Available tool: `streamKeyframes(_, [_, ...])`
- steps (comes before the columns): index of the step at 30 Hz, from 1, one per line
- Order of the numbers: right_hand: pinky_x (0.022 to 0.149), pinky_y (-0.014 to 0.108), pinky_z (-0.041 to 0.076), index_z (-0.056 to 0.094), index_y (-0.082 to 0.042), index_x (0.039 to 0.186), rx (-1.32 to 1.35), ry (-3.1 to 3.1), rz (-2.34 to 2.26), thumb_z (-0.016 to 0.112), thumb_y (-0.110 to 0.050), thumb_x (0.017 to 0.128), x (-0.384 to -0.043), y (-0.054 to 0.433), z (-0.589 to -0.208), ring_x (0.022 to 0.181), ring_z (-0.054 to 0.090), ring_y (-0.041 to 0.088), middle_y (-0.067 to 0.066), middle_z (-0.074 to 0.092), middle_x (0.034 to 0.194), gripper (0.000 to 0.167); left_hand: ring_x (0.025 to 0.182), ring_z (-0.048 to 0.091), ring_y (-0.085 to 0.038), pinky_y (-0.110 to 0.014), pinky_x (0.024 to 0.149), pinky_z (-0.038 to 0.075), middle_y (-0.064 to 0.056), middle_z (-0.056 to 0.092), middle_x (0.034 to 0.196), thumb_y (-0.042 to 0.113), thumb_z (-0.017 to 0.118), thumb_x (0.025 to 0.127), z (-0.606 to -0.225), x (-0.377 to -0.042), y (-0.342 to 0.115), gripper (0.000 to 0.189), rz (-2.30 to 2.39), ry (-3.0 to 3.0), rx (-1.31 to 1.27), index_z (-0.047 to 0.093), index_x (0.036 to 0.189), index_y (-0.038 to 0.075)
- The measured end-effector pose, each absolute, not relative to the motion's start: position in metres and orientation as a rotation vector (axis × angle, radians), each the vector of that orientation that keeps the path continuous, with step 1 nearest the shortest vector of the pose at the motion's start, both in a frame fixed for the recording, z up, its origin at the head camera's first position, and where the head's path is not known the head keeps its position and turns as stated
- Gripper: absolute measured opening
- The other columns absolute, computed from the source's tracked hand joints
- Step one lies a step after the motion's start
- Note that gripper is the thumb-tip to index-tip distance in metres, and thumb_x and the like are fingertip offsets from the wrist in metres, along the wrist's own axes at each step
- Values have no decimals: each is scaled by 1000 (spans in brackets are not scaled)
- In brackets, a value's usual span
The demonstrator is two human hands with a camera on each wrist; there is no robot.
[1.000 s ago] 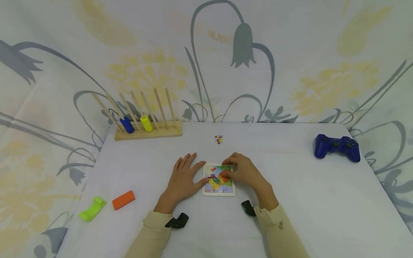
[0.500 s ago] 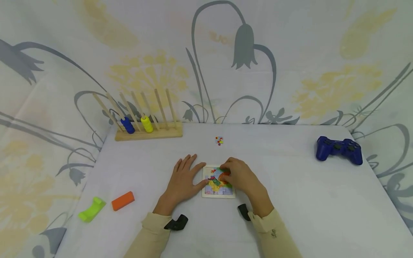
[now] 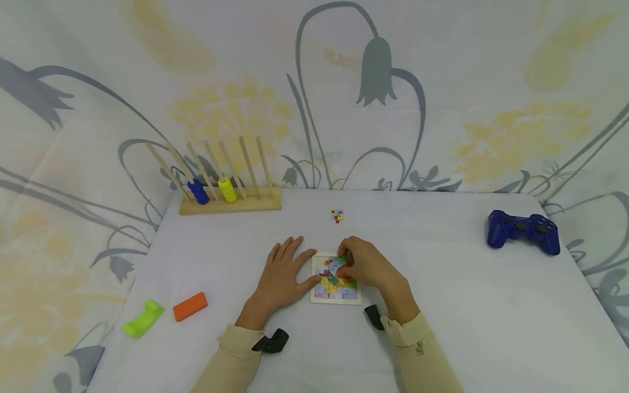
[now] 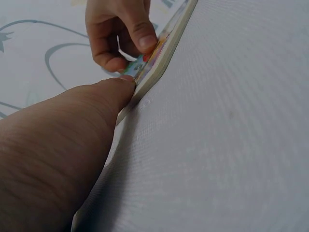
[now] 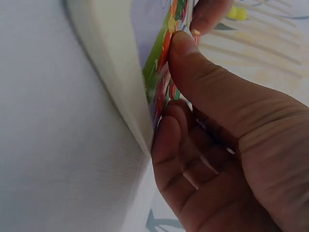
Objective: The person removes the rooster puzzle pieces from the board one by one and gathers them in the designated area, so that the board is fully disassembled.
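A small picture puzzle (image 3: 336,296) in a pale square frame lies on the white table, its bright pieces partly covered by my hands. My left hand (image 3: 280,275) lies along the frame's left side with fingers spread, its thumb touching the puzzle's edge. Over the upper right part, my right hand (image 3: 368,265) pinches a puzzle piece (image 5: 173,91) between thumb and curled fingers. In the left wrist view, a green and blue piece (image 4: 135,67) shows at the right hand's fingertips. Beyond the frame lies one loose puzzle piece (image 3: 337,216).
At the back left stands a wooden peg rack (image 3: 231,204) with blue and yellow beads. A dark blue game controller (image 3: 523,231) lies at the back right. An orange block (image 3: 190,307) and a lime green curved block (image 3: 143,318) lie at the left.
My right hand has shifted slightly left over the puzzle, its fingers still at the upper right part. The left hand stays in place on the frame. The whole view has drifted a little.
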State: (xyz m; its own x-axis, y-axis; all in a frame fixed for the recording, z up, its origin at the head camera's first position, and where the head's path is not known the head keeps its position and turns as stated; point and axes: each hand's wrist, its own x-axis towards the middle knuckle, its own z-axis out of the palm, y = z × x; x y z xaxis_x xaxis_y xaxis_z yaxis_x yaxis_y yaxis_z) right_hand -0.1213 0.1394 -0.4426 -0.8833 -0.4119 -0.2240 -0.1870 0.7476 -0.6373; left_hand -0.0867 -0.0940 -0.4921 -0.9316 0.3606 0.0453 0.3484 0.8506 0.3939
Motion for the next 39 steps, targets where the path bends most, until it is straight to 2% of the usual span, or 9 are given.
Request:
streamKeyframes(4, [78,29,51,70,-9,107,-503,2599,-941,84,-13,84,-119,140,-444,82,57,13,-2,66,92,27,155,27,-36,-57,127,18,-11,36,164,57,64,94,-489,-86,-95,63,647,2994,568,55,147,25])
streamKeyframes(9, [80,29,52,69,-8,120,-530,2615,-960,84,-17,85,-117,140,-447,86,57,12,-2,67,98,39,155,26,-35,-57,127,18,-12,35,164,56,64,94,-487,-87,-96,63,649,2994,565,55,148,25])
streamKeyframes(13, [78,28,51,70,-7,115,-539,2646,-913,87,-24,82,-116,139,-449,85,55,12,-1,63,97,41,155,26,-36,-57,127,17,-12,35,164,56,65,94,-486,-87,-96,63,658,2990,559,55,147,24])
streamKeyframes(20, [76,28,50,72,-6,106,-543,2685,-864,83,-24,87,-115,137,-451,81,54,12,0,60,93,28,155,27,-36,-57,127,17,-12,36,164,55,65,94,-486,-87,-96,62,661,2996,567,56,147,24])
streamKeyframes(32, [82,31,53,69,-7,109,-560,2676,-912,77,-25,90,-118,147,-450,89,56,13,1,60,100,28,155,28,-35,-57,127,19,-11,36,164,57,65,93,-490,-86,-96,62,642,3002,562,56,147,26])
streamKeyframes(39, [93,42,53,66,-2,116,-488,2733,-863,74,-23,94,-150,174,-450,103,59,24,10,63,111,32,155,28,-35,-56,127,18,-11,36,164,57,65,93,-492,-86,-94,63,653,2998,571,56,146,25])
